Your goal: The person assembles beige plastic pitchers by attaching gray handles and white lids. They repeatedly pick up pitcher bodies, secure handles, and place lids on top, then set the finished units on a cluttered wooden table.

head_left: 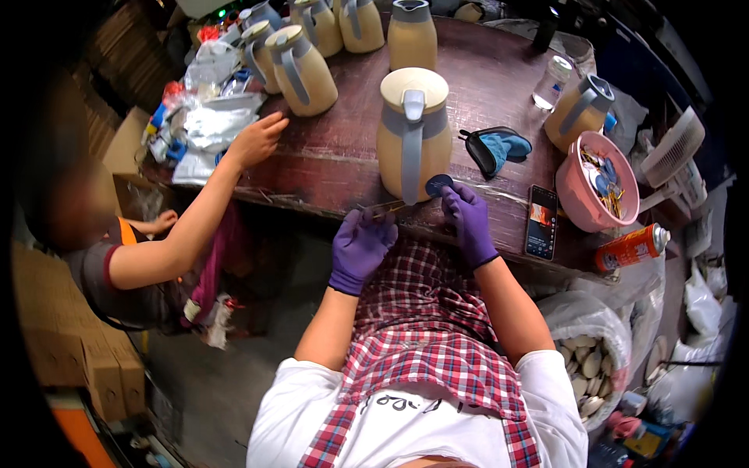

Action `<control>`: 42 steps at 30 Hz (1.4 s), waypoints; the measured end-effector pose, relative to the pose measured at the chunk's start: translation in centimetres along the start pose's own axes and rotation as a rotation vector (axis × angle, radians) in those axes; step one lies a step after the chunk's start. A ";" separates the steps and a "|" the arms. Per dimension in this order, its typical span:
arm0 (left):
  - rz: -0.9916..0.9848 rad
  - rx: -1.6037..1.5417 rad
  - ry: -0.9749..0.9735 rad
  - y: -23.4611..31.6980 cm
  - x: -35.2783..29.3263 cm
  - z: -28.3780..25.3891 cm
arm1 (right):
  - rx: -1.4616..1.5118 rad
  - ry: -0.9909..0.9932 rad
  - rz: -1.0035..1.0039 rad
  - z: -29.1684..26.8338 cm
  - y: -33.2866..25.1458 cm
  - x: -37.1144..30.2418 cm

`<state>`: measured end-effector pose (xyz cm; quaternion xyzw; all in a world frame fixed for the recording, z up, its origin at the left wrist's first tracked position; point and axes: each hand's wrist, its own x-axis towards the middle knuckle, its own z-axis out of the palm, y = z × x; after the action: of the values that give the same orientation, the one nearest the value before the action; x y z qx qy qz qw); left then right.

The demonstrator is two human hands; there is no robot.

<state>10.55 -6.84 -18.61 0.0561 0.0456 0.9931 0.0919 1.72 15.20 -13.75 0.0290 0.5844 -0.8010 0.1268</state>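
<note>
Both my hands wear purple gloves at the table's near edge. Between finger and thumb, my right hand [470,221] pinches a round dark blue tag [439,185]. A thin golden string [396,205] runs from near the tag to my left hand [363,246], whose fingers are closed on it. Just beyond them stands a beige thermos jug [392,148] with a grey collar, its grey handle [411,160] turned toward me and its cream lid [413,84] on. The tag is in front of the jug's lower right side.
A pink basket [576,199] holds tags and golden strings. Near it are a phone [541,224], a spray can [624,248], a blue-lined case [499,148], a glass jar [552,82] and a jug [579,113]. More jugs [308,82] stand at the back. At left, a person's hand [257,140] reaches over the table.
</note>
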 end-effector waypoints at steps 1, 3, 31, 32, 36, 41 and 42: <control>0.033 0.057 -0.135 0.7 1.1 0.3 | 0.089 -0.014 -0.069 0.5 -0.1 0.0; 0.090 0.155 -0.144 1.4 3.6 3.6 | 0.257 -0.043 -0.214 1.3 -1.3 -0.2; 0.715 1.686 0.006 9.4 12.8 15.3 | -0.822 -0.160 -1.280 7.2 -13.4 -1.0; 0.729 1.617 0.027 8.8 13.1 15.0 | -0.808 -0.152 -1.309 6.9 -13.2 -0.8; 1.019 1.701 0.196 6.1 9.3 13.1 | -0.724 -0.026 -1.130 4.5 -10.0 -3.7; 0.895 1.750 0.364 0.7 -0.3 8.5 | -0.680 0.044 -0.831 4.1 -1.4 -4.2; 0.928 1.958 0.274 0.8 -2.0 6.5 | -0.696 0.035 -0.829 4.9 -1.3 -3.8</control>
<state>13.19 -7.46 -12.35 0.0058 0.8002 0.4623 -0.3819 5.61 11.62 -10.26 -0.2342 0.7798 -0.5422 -0.2075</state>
